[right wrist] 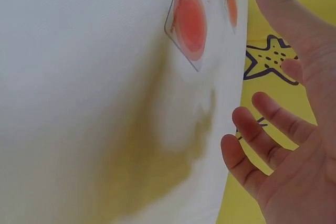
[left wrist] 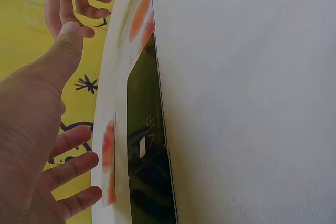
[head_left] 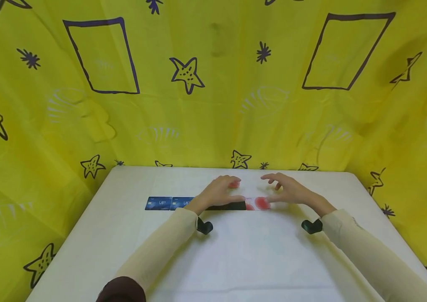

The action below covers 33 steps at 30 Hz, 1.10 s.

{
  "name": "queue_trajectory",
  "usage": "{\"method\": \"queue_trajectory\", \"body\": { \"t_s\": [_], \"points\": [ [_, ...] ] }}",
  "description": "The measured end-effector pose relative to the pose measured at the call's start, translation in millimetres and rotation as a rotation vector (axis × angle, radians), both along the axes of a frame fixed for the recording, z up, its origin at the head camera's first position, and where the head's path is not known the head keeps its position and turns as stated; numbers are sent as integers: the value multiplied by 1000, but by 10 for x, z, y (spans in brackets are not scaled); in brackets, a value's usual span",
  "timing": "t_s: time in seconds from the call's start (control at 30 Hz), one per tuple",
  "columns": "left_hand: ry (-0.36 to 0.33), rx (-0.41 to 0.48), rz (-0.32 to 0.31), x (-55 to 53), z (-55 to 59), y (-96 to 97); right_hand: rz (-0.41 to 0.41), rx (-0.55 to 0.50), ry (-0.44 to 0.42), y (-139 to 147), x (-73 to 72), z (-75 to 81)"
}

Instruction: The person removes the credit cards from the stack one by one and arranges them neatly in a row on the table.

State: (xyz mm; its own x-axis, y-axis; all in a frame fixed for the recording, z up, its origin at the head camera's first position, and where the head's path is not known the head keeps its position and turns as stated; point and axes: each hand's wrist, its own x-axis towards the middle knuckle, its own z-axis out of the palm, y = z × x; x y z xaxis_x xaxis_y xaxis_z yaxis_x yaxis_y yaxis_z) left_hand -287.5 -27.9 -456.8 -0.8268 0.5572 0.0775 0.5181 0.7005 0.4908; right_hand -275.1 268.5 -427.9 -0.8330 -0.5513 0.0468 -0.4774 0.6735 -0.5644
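Observation:
A row of cards lies on the white table. Two blue VIP cards are at its left, one [head_left: 158, 204] fully in sight and the other [head_left: 182, 203] beside my left wrist. Toward the middle comes a black VIP card [left wrist: 144, 103], and the right end is a white card with red circles [head_left: 262, 203]. My left hand [head_left: 218, 193] hovers over the black part with loosely bent fingers and holds nothing. Behind it lies another red-patterned card [left wrist: 108, 153], mostly covered in the head view. My right hand [head_left: 290, 191], fingers spread and empty, is just right of the white card.
The white table [head_left: 266, 260] reaches back to a yellow curtain [head_left: 213, 117] printed with stars and shells, which also hangs along both sides. Dark straps' ends [head_left: 205, 227] show at the wrists. A dark round shape [head_left: 121, 289] overlaps the left sleeve at the bottom.

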Motion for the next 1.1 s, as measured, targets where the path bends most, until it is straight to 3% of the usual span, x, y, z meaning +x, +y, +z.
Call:
{"method": "queue_trajectory", "body": {
  "t_s": [0.37,0.57,1.1],
  "points": [
    [-57,78,21,-8,49,-170,6,-9,0,-192,-81,39],
    [-65,63,63,-29,70,-248,-14,-1,-34,-274,-132,47],
    [-38,14,93,-103,84,-355,-24,3,-54,-532,-251,25]
  ]
}}
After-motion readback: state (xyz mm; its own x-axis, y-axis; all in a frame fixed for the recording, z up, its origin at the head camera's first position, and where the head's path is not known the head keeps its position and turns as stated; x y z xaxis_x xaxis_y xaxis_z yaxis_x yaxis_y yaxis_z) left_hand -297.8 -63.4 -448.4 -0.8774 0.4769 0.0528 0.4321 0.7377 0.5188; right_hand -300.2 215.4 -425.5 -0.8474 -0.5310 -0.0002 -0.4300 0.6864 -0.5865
